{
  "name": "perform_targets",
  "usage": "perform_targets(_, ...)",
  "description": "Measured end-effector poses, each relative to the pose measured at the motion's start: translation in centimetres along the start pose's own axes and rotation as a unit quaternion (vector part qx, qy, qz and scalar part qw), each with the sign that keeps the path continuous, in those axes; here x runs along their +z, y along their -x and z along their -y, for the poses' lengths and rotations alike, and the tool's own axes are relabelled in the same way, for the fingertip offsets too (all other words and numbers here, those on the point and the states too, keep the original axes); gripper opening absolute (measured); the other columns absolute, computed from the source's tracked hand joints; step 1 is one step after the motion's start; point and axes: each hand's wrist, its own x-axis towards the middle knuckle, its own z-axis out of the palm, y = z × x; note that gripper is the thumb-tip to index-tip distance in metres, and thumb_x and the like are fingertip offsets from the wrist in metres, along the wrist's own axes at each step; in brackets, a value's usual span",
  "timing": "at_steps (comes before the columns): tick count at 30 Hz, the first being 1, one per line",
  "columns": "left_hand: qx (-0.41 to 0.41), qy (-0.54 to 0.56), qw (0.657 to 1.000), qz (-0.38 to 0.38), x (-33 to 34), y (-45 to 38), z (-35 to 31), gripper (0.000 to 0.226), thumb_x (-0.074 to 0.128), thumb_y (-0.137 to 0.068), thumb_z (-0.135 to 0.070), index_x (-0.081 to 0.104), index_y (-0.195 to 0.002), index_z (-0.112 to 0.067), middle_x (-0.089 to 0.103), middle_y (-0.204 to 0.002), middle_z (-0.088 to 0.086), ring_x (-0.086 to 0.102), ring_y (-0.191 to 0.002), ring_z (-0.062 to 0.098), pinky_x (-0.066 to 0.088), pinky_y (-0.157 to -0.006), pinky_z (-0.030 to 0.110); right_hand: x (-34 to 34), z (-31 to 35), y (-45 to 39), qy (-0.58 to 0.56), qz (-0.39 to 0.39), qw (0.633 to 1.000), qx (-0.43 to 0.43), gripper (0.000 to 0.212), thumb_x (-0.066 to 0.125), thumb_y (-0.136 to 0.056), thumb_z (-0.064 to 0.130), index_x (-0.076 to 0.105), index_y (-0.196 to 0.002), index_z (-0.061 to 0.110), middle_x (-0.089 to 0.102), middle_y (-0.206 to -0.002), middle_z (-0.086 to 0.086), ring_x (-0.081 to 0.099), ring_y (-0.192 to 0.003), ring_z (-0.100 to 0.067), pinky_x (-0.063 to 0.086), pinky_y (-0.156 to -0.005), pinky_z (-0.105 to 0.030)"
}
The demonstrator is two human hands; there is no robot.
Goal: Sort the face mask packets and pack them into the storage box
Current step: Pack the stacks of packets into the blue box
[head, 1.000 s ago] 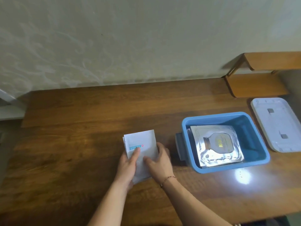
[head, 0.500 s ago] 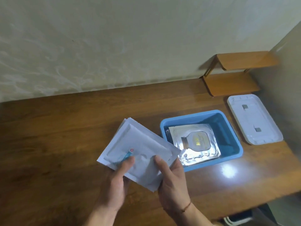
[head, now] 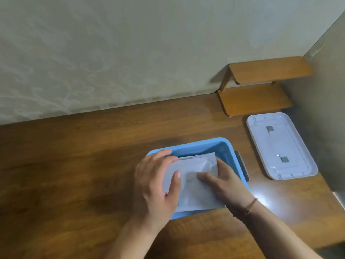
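While both hands bear on the white face mask packets (head: 194, 186), the packets lie inside the blue storage box (head: 205, 144), at its near half; the left hand (head: 155, 186) curls round the packets' left edge, thumb pressed on top; the right hand (head: 222, 182) grips the right edge, thumb likewise on the face. Risk, as a judgement: the packets appear nearly as wide as the box, so an edge may catch on the rim and buckle; slippery sleeves may also slide askew on release, which would foul the lid (head: 280, 146), lying to the right of the box on the wooden table (head: 74, 165). A small wooden shelf (head: 261, 86) stands beyond the box, against the wall. Markings: no brand, label or writing is legible on the packets, box or lid; blur prevents any reading.
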Motion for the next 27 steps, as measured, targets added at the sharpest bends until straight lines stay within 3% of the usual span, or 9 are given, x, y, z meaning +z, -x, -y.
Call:
perform_targets(3, -0.005, -0.090, 0.988, 0.128, 1.5, 0.9, 0.0, 0.042, 0.047, -0.097, -0.038, 0.060, -0.128, -0.012, 0.056, -0.138, 0.003, 0.051, -0.127, 0.022, 0.038, -0.110, 0.043, 1.0, -0.7, -0.5, 0.125, -0.022, 0.991, -0.044, 0.023, 0.069, -0.085, 0.026, 0.056, -0.104, 0.025, 0.067, -0.094, 0.009, 0.062, -0.085, 0.002, 0.049, -0.072, -0.013)
perform_targets(8, -0.039, -0.226, 0.938, 0.260, 2.9, 1.4, 0.6, 0.055, 0.033, -0.099, -0.051, 0.040, -0.145, -0.021, 0.048, -0.146, 0.000, 0.045, -0.133, 0.024, 0.023, -0.116, 0.042, -0.2, -0.9, 0.0, 0.246, -0.038, 0.965, -0.085, 0.050, 0.067, -0.084, 0.033, 0.046, -0.129, 0.028, 0.066, -0.088, 0.010, 0.060, -0.073, -0.001, 0.044, -0.061, -0.011)
perform_targets(10, -0.040, -0.268, 0.920, 0.282, 3.1, 1.2, 0.4, 0.059, 0.029, -0.099, -0.053, 0.040, -0.147, -0.019, 0.049, -0.145, 0.002, 0.047, -0.133, 0.027, 0.020, -0.115, 0.044, -0.9, -1.1, 0.4, 0.338, -0.065, 0.928, -0.144, 0.054, 0.065, -0.083, 0.039, 0.047, -0.131, 0.025, 0.064, -0.102, 0.007, 0.057, -0.082, -0.003, 0.047, -0.071, -0.014)
perform_targets(12, -0.040, -0.293, 0.909, 0.296, 3.2, 1.1, 0.3, 0.063, 0.027, -0.098, -0.054, 0.041, -0.148, -0.018, 0.051, -0.145, 0.005, 0.049, -0.132, 0.030, 0.019, -0.113, 0.047, -1.3, -1.4, 0.5, 0.427, -0.085, 0.873, -0.221, 0.061, 0.058, -0.081, 0.051, 0.048, -0.133, 0.021, 0.057, -0.123, 0.001, 0.056, -0.106, -0.018, 0.055, -0.086, -0.033)
perform_targets(14, -0.044, -0.301, 0.903, 0.303, 3.3, 1.2, 0.3, 0.064, 0.027, -0.097, -0.054, 0.042, -0.148, -0.018, 0.053, -0.144, 0.008, 0.050, -0.131, 0.032, 0.020, -0.112, 0.048, -1.8, -1.7, 0.1, 0.461, -0.039, 0.852, -0.247, 0.073, 0.052, -0.082, 0.059, 0.038, -0.144, 0.023, 0.038, -0.149, -0.004, 0.038, -0.135, -0.027, 0.041, -0.107, -0.042)
perform_targets(16, -0.046, -0.302, 0.903, 0.302, 3.5, 1.4, 0.4, 0.065, 0.029, -0.097, -0.053, 0.042, -0.148, -0.017, 0.053, -0.144, 0.011, 0.051, -0.131, 0.034, 0.020, -0.112, 0.050, -1.9, -2.1, -0.5, 0.462, 0.038, 0.854, -0.236, 0.076, 0.041, -0.089, 0.065, 0.017, -0.153, 0.033, 0.006, -0.163, 0.001, 0.005, -0.150, -0.025, 0.020, -0.117, -0.044)
perform_targets(20, -0.048, -0.304, 0.902, 0.302, 4.3, 1.4, 1.0, 0.066, 0.028, -0.097, -0.052, 0.040, -0.150, -0.015, 0.052, -0.144, 0.016, 0.051, -0.130, 0.038, 0.020, -0.111, 0.052, -1.9, -2.8, -1.8, 0.513, 0.104, 0.827, -0.203, 0.073, 0.020, -0.092, 0.072, -0.010, -0.151, 0.042, -0.030, -0.157, 0.011, -0.029, -0.145, -0.017, 0.003, -0.121, -0.046)
perform_targets(24, -0.039, -0.296, 0.903, 0.311, 4.3, 1.7, 1.2, 0.066, 0.025, -0.098, -0.051, 0.040, -0.150, -0.012, 0.049, -0.146, 0.016, 0.048, -0.134, 0.035, 0.019, -0.112, 0.050, -1.8, -2.7, -2.0, 0.534, 0.143, 0.813, -0.180, 0.074, 0.015, -0.088, 0.075, -0.027, -0.142, 0.048, -0.040, -0.152, 0.011, -0.040, -0.139, -0.016, -0.005, -0.118, -0.042)
perform_targets(27, -0.032, -0.290, 0.905, 0.309, 3.9, 1.5, 1.1, 0.069, 0.025, -0.097, -0.053, 0.039, -0.150, -0.010, 0.045, -0.150, 0.014, 0.042, -0.140, 0.032, 0.018, -0.113, 0.051, -2.1, -2.3, -2.1, 0.505, 0.155, 0.828, -0.190, 0.080, 0.026, -0.086, 0.077, -0.021, -0.144, 0.049, -0.038, -0.153, 0.015, -0.040, -0.139, -0.013, -0.007, -0.116, -0.037)
